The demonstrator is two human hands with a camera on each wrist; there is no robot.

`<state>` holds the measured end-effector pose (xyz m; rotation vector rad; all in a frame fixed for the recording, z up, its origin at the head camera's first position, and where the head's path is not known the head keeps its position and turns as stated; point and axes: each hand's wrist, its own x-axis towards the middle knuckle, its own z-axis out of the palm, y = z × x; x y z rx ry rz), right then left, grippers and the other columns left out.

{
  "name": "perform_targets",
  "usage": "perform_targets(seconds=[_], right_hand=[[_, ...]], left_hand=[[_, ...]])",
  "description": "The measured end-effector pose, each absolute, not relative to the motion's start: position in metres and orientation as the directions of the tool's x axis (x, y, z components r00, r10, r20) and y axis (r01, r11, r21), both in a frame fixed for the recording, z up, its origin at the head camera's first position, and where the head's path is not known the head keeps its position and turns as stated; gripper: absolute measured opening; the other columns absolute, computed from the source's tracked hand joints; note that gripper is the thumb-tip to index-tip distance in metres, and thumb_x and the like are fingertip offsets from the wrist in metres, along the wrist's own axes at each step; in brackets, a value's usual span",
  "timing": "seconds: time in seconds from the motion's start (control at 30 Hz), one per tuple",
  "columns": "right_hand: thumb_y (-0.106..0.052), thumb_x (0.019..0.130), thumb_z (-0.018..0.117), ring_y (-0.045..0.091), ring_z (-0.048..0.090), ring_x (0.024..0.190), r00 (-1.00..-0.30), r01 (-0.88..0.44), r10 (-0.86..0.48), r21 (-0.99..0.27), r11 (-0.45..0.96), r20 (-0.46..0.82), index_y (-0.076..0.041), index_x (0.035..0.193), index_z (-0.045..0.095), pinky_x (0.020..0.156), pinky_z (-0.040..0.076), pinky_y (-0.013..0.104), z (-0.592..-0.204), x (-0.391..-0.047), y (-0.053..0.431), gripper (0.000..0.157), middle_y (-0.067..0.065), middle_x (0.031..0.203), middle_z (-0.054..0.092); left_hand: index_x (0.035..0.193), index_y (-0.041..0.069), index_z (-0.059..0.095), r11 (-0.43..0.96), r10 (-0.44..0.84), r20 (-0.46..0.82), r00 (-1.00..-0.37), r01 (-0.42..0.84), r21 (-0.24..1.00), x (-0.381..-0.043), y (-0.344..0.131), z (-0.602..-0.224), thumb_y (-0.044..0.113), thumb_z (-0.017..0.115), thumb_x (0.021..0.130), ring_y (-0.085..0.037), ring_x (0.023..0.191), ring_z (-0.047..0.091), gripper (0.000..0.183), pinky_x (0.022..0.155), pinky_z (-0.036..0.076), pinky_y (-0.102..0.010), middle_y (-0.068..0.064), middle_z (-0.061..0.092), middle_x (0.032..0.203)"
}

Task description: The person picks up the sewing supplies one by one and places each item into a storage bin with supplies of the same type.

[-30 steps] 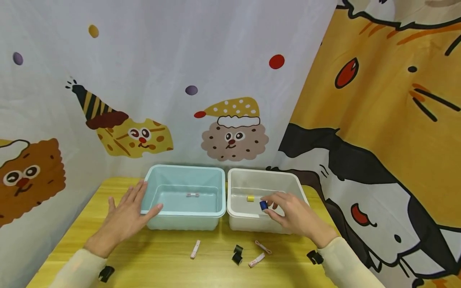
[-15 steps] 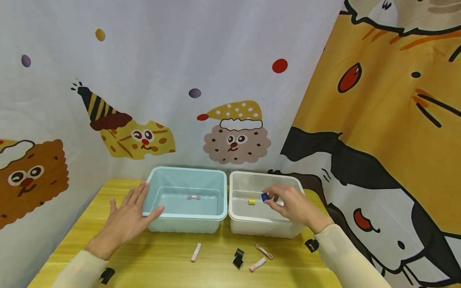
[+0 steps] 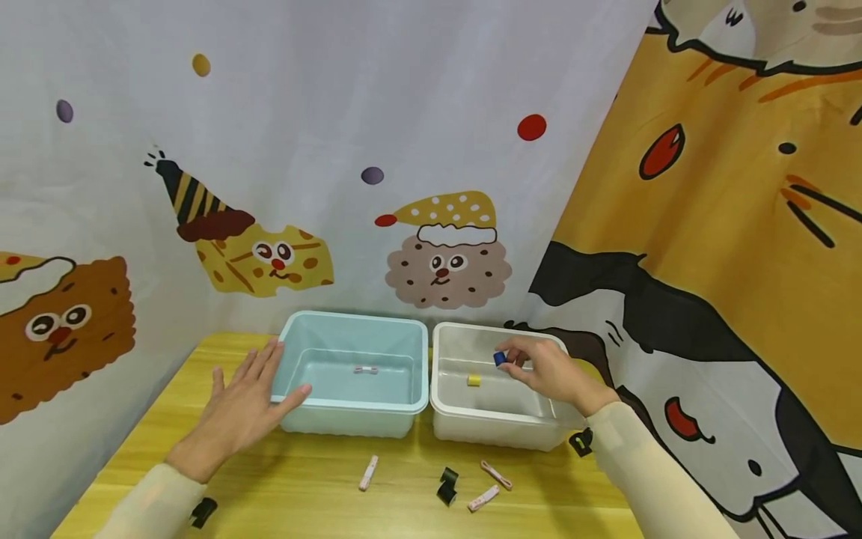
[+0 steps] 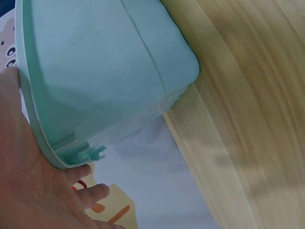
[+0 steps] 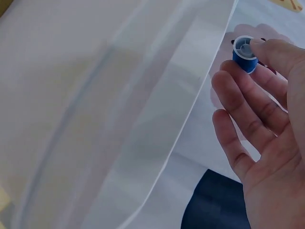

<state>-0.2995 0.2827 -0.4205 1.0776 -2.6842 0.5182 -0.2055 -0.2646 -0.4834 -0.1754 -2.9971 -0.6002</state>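
My right hand pinches a blue thread spool between thumb and fingertips, above the white bin. In the right wrist view the white end of the spool shows, and the other fingers spread loosely. A yellow thread spool lies on the white bin's floor. My left hand rests with fingers extended on the left rim of the light blue bin. The left wrist view shows that hand along the rim. Inside the blue bin lies a small folded, pale pink printed strip.
On the wooden table in front of the bins lie two black spools, touching or nearly so. Several pale folded strips lie about them, one of them left of the spools. A printed curtain hangs behind the bins.
My right hand has moved back, farther over the white bin, carrying the blue thread spool. The left hand keeps its place on the blue bin's rim. The head view has shifted slightly.
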Motion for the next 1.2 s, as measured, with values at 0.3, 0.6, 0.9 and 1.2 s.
perform_targets(seconds=[0.3, 0.6, 0.9, 1.2], right_hand=[[-0.018, 0.109, 0.086, 0.008, 0.079, 0.090, -0.763, -0.645, -0.616, -0.293, 0.706, 0.196, -0.009, 0.132, 0.084, 0.079, 0.066, 0.030, -0.419, -0.320, 0.284, 0.025, -0.005, 0.101, 0.084], [-0.017, 0.108, 0.086, 0.008, 0.079, 0.090, -0.791, -0.600, -0.601, -0.343, 0.723, 0.117, -0.006, 0.133, 0.084, 0.081, 0.070, 0.037, -0.421, -0.336, 0.284, 0.027, -0.003, 0.102, 0.086], [-0.018, 0.108, 0.086, 0.007, 0.077, 0.088, -0.809, -0.557, -0.588, -0.351, 0.753, 0.021, -0.006, 0.132, 0.083, 0.082, 0.068, 0.034, -0.419, -0.353, 0.285, 0.027, -0.003, 0.100, 0.085], [-0.016, 0.108, 0.086, 0.006, 0.077, 0.086, -0.792, -0.567, -0.610, -0.344, 0.749, -0.023, -0.006, 0.132, 0.083, 0.082, 0.068, 0.033, -0.424, -0.368, 0.281, 0.026, -0.002, 0.100, 0.086]], left_hand=[[0.187, 0.005, 0.020, 0.923, 0.097, 0.105, -0.990, 0.129, 0.364, -0.207, -0.262, -0.484, 0.086, 0.049, 0.111, -0.061, 0.175, 0.026, 0.115, 0.124, 0.009, -0.103, -0.023, 0.020, 0.195], [0.187, 0.006, 0.021, 0.922, 0.094, 0.113, -0.989, 0.129, 0.364, -0.207, -0.259, -0.485, 0.086, 0.049, 0.111, -0.060, 0.176, 0.026, 0.115, 0.126, 0.007, -0.101, -0.022, 0.020, 0.196], [0.187, 0.006, 0.020, 0.923, 0.085, 0.111, -0.990, 0.120, 0.364, -0.206, -0.261, -0.484, 0.086, 0.050, 0.111, -0.060, 0.176, 0.026, 0.115, 0.127, 0.007, -0.101, -0.022, 0.021, 0.195], [0.187, 0.006, 0.020, 0.923, 0.080, 0.096, -0.992, 0.110, 0.368, -0.206, -0.260, -0.484, 0.087, 0.049, 0.110, -0.059, 0.177, 0.024, 0.115, 0.126, 0.007, -0.101, -0.021, 0.019, 0.196]])
